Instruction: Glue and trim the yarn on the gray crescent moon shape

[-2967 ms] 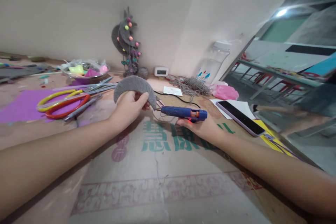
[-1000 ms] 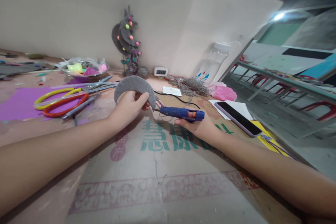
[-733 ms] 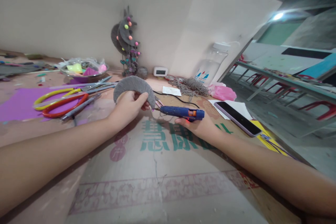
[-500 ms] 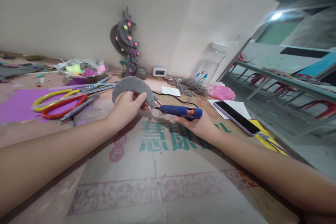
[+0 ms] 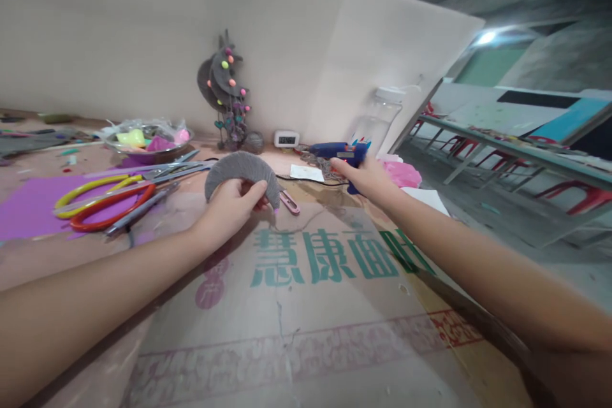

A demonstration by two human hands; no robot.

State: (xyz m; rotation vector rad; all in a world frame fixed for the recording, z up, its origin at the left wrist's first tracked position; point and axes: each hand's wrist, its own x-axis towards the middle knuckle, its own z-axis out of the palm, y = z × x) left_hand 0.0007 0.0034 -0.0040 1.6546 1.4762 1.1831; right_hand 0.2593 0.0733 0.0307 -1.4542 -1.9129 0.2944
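A grey yarn-wrapped crescent [image 5: 243, 168] is pinched in my left hand [image 5: 236, 196], above the printed cardboard [image 5: 287, 306]. A small pink bit shows at the crescent's right tip. Farther right and back, my right hand [image 5: 370, 175] is closed round a blue glue gun [image 5: 335, 151], its nozzle pointing left over grey yarn. A pink thread snipper [image 5: 289, 202] lies just right of the crescent.
Scissors with red and yellow handles [image 5: 115, 207] lie on purple sheets [image 5: 29, 204] at the left, near a metal bowl [image 5: 165, 154]. At the back stand a decorated grey hanging piece [image 5: 229, 89], a small clock [image 5: 287, 139] and a water bottle [image 5: 375, 121].
My right hand has carried the glue gun away from the crescent's tip, back and to the right. My left hand still holds the crescent. The pink snipper now shows fully.
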